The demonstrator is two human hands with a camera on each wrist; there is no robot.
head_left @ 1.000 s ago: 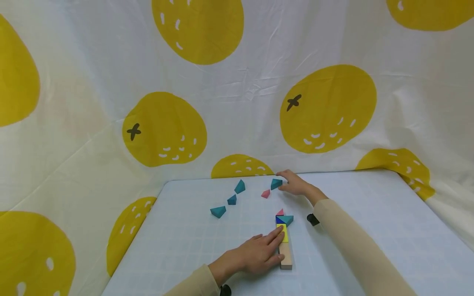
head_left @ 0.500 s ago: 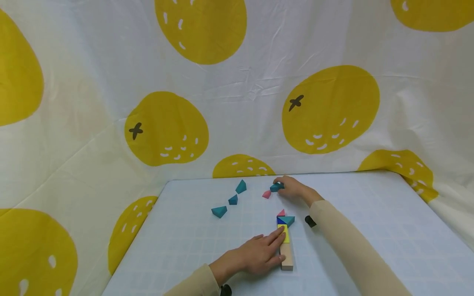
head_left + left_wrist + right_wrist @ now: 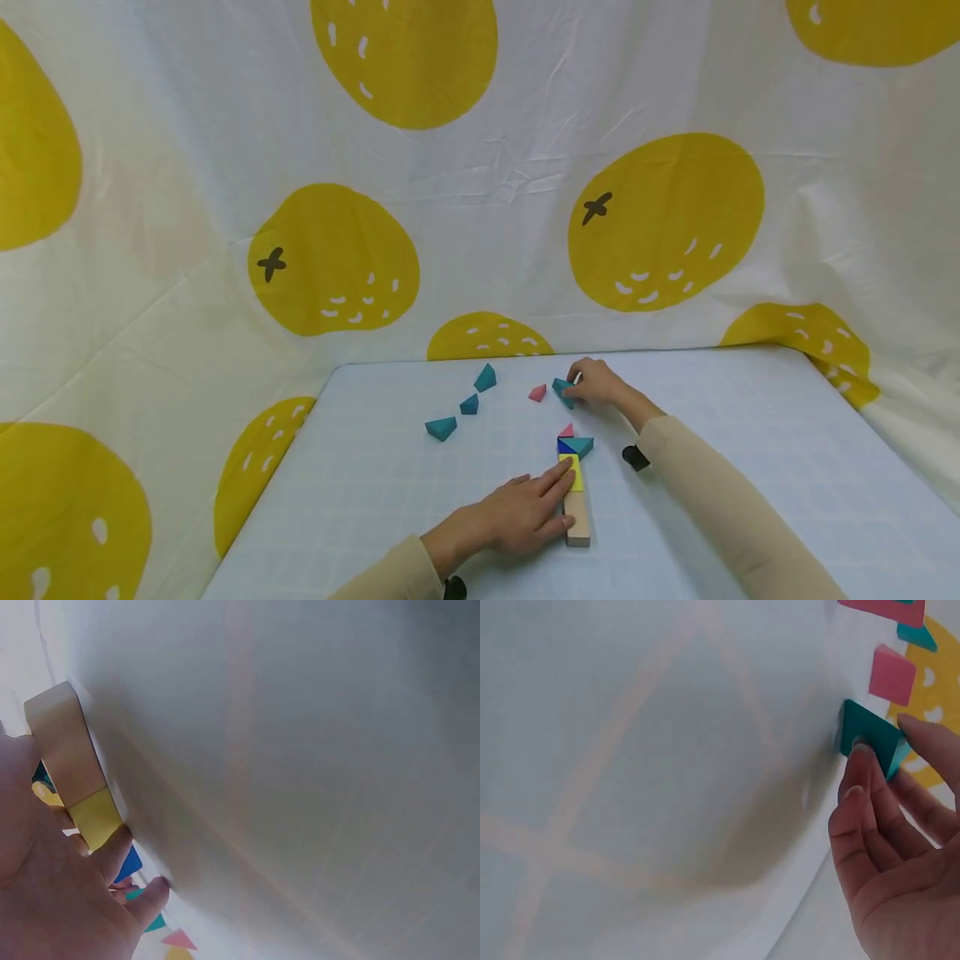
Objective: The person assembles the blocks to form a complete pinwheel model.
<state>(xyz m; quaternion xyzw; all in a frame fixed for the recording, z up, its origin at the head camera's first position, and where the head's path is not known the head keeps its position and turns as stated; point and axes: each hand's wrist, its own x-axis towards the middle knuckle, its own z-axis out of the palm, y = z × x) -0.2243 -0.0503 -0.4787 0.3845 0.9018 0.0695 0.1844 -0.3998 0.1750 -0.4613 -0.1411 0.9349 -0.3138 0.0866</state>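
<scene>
My left hand [image 3: 525, 512] rests along a row of blocks, fingers fairly straight. Its fingertips lie on the yellow block [image 3: 577, 483] and its thumb is at the plain wooden block [image 3: 577, 521]. The row goes on away from me with a blue triangular block [image 3: 564, 446], a teal triangular block [image 3: 581, 447] and a small pink one [image 3: 566, 431]. Farther back, my right hand [image 3: 597, 383] pinches another teal triangular block [image 3: 868, 735] between thumb and fingertips, close over the table. A loose pink block [image 3: 892, 675] lies just left of it.
Toward the back left of the white table [image 3: 360, 483] lie three loose teal blocks: a far one [image 3: 485, 377], a middle one [image 3: 469, 404] and a near one [image 3: 441, 428]. A white curtain [image 3: 495, 250] with yellow fruit prints hangs behind the table's back edge.
My right hand has closed its fingers on the teal triangular block, turned it and drawn it slightly toward me and away from the pink block. The left hand stays put.
</scene>
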